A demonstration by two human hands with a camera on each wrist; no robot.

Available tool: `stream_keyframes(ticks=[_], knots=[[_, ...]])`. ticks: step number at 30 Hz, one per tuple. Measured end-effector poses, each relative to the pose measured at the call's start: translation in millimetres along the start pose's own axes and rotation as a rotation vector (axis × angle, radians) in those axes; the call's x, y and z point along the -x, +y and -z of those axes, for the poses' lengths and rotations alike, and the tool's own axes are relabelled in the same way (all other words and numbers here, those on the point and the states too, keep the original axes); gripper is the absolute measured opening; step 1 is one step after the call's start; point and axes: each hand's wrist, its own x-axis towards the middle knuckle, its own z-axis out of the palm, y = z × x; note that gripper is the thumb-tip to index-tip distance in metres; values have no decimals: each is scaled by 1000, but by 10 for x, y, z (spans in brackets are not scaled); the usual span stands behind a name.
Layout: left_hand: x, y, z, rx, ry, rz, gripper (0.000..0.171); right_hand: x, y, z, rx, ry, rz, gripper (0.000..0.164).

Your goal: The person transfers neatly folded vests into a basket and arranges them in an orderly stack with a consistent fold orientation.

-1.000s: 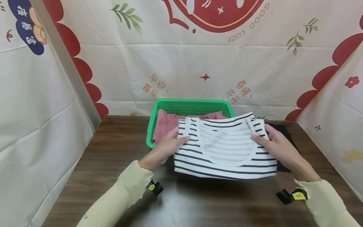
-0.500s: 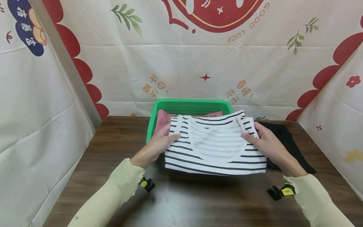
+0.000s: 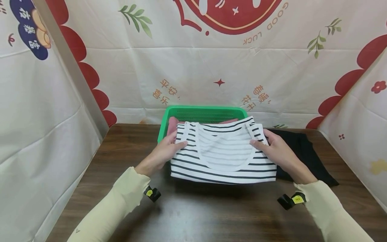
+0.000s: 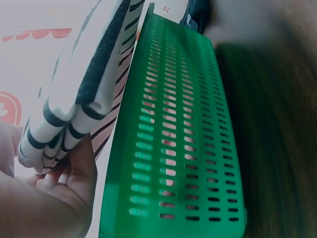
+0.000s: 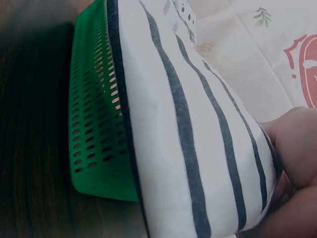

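A folded white shirt with black stripes (image 3: 223, 176) hangs between both hands, its wide scooped neckline facing up. My left hand (image 3: 161, 153) pinches its left edge, thumb on top and fingers beneath. At the opposite edge my right hand (image 3: 279, 151) grips it the same way. Behind and under the shirt stands a green perforated basket (image 3: 208, 109), its front hidden in the head view. The left wrist view shows the shirt's layered folds (image 4: 64, 124) just above the basket's rim. Pink cloth (image 3: 173, 125) lies inside the basket, mostly covered by the shirt.
Black folded cloth (image 3: 305, 158) lies on the dark wooden table (image 3: 193, 215), to the right of the basket and partly behind the right hand. A printed white curtain (image 3: 193, 77) closes off the back and both sides.
Both hands have carried the striped shirt leftward and slightly back, so it covers more of the basket and pink cloth. More of the black cloth now shows at the right.
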Motion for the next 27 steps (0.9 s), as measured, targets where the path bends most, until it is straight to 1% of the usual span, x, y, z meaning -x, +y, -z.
stream_keyframes(ticks=[5,10,13,21,27], knots=[[-30,3,57,-31,18,26,51,-78,-14,-27,22,-18,13,69],[-70,-3,103,-66,27,35,51,-152,-22,-57,24,-24,29,65],[-111,-9,128,-93,36,29,50,-199,-24,-67,27,-21,34,63],[-214,-10,194,-94,41,-2,50,-295,-31,-82,10,-29,45,61],[-259,-11,226,-90,40,6,47,-340,-45,-104,-5,-29,58,58]])
